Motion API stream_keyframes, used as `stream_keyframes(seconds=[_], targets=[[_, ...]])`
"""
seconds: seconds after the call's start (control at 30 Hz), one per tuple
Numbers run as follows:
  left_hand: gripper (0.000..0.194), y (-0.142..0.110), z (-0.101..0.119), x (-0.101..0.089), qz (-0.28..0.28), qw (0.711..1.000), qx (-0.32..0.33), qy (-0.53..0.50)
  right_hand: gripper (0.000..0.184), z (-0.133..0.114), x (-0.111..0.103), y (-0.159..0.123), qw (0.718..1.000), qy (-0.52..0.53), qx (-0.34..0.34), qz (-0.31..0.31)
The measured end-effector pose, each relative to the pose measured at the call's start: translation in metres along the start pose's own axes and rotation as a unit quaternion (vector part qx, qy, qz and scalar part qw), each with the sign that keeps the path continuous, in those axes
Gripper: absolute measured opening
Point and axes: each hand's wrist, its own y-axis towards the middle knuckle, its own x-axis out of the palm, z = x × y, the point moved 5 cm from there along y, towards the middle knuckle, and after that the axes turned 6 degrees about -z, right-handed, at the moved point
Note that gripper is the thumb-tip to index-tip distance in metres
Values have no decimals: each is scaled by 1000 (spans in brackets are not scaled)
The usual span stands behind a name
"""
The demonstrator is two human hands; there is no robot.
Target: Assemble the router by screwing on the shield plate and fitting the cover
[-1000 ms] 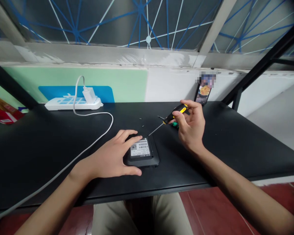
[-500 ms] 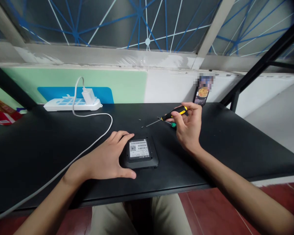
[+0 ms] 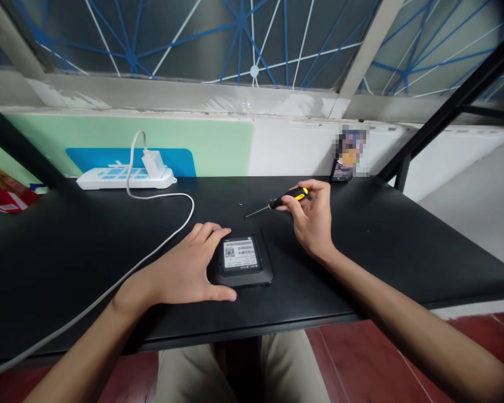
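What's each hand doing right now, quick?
Left hand: open, fingers spread, resting against the left side of the small black device on the desk.
Right hand: closed on the black-and-yellow screwdriver, held above the desk.

White power strip (image 3: pixel 121 178) with charger (image 3: pixel 153 164), cable (image 3: pixel 168 234), phone (image 3: pixel 343 169), red packet (image 3: pixel 4 193).

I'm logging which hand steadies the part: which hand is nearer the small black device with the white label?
Left. The left hand rests against the black device, fingers along its left edge. The right hand is apart, up and to its right, holding the screwdriver.
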Motion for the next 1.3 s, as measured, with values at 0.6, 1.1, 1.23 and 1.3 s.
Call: stream_keyframes(seconds=[0.6, 1.1, 1.23, 1.3], targets=[[93, 1, -5, -3, 44, 999, 6, 22, 41, 0, -25, 9, 995, 40, 31, 81], [97, 3, -17, 0, 42, 999, 7, 34, 34, -4, -4, 1, 980, 146, 133, -31], [97, 2, -19, 1, 51, 998, 11, 34, 34, -5, -3, 0, 980, 136, 137, -41], [97, 2, -19, 1, 52, 998, 12, 36, 36, -4, -3, 0, 980, 138, 139, -43]])
